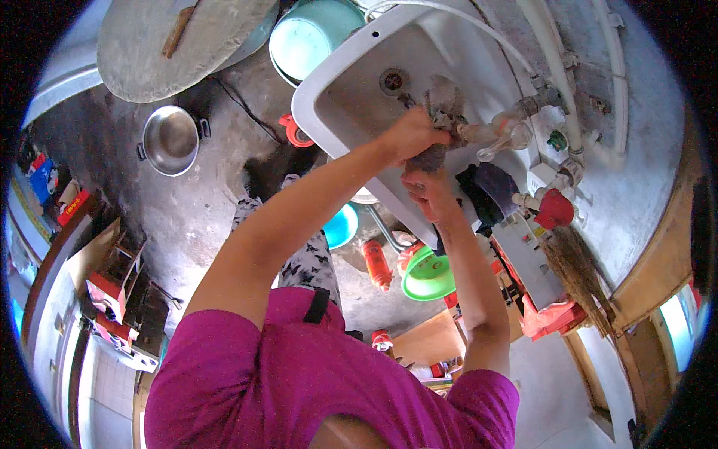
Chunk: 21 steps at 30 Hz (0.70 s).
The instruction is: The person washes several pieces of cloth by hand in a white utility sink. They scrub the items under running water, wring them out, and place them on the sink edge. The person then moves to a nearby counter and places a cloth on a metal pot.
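Note:
Both arms reach over a white sink (321,123). My left hand (415,136) is closed around the upper part of a dark grey, rough-looking wad (428,159); its exact kind is hard to make out. Just below it, my right hand (428,191) has its fingers curled against the wad's lower end. A tap (479,136) juts from the wall side, right beside my left hand. Beyond that hand, a blurred greyish shape (445,96) lies over the basin near the drain (393,81). Dark cloth (490,191) hangs on the sink's edge, right of my right hand.
Pipes (557,60) and a red-covered valve (555,208) run along the right wall. A pale green bucket (310,37) stands left of the sink. On the floor are a metal pot (171,141), a blue basin (341,227), a green basin (430,275) and a red bottle (376,264).

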Each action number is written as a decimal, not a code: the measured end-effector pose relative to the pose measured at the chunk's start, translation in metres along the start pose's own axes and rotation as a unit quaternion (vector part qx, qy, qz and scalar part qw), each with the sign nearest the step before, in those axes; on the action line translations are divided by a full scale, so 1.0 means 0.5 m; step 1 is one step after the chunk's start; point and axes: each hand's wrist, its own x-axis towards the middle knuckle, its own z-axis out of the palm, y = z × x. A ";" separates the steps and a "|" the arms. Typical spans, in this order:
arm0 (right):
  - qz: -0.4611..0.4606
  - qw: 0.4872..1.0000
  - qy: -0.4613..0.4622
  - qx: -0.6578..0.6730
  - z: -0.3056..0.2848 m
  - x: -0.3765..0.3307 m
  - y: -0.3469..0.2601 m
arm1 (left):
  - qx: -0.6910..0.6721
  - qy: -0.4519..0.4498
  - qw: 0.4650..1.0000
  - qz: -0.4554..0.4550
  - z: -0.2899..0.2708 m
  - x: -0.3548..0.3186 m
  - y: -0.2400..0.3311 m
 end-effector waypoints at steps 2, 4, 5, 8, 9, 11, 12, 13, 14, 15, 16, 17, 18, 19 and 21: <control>0.072 0.986 -0.134 0.063 -0.059 -0.001 -0.018 | -0.090 0.017 0.992 -0.090 -0.003 0.006 -0.014; 0.012 0.983 0.032 0.182 -0.055 0.001 -0.020 | -0.297 0.018 0.939 -0.170 0.005 -0.014 -0.016; -0.030 0.973 0.068 0.219 -0.052 0.004 -0.018 | -0.352 0.000 0.915 -0.196 0.020 -0.035 -0.010; -0.160 0.928 0.103 0.320 -0.050 0.017 -0.001 | -0.482 -0.080 0.840 -0.235 0.096 -0.058 0.008; -0.191 0.916 0.077 0.344 -0.053 0.025 0.008 | -0.509 -0.114 0.820 -0.234 0.124 -0.061 0.003; -0.233 0.893 0.025 0.384 -0.057 0.046 0.021 | -0.585 -0.073 0.778 -0.219 0.166 -0.082 0.014; -0.244 0.888 0.009 0.390 -0.060 0.054 0.024 | -0.619 -0.053 0.754 -0.215 0.176 -0.093 0.034; -0.252 0.883 -0.006 0.396 -0.066 0.061 0.027 | -0.628 -0.017 0.751 -0.203 0.179 -0.096 0.056; -0.261 0.880 -0.013 0.396 -0.075 0.057 0.027 | -0.637 0.013 0.746 -0.194 0.183 -0.103 0.088; -0.268 0.880 -0.013 0.391 -0.083 0.059 0.028 | -0.638 -0.001 0.746 -0.189 0.181 -0.096 0.071; -0.274 0.884 -0.010 0.380 -0.090 0.060 0.028 | -0.640 -0.014 0.746 -0.184 0.178 -0.091 0.055; -0.274 0.891 -0.013 0.362 -0.087 0.069 0.022 | -0.633 -0.068 0.752 -0.171 0.153 -0.064 -0.020; -0.273 0.901 -0.009 0.336 -0.092 0.081 0.019 | -0.623 -0.121 0.756 -0.159 0.135 -0.046 -0.065; -0.276 0.911 0.007 0.306 -0.113 0.086 0.023 | -0.554 -0.122 0.799 -0.198 0.130 -0.048 -0.057; -0.277 0.934 0.026 0.222 -0.133 0.089 0.009 | -0.406 -0.115 0.867 -0.267 0.107 -0.067 -0.031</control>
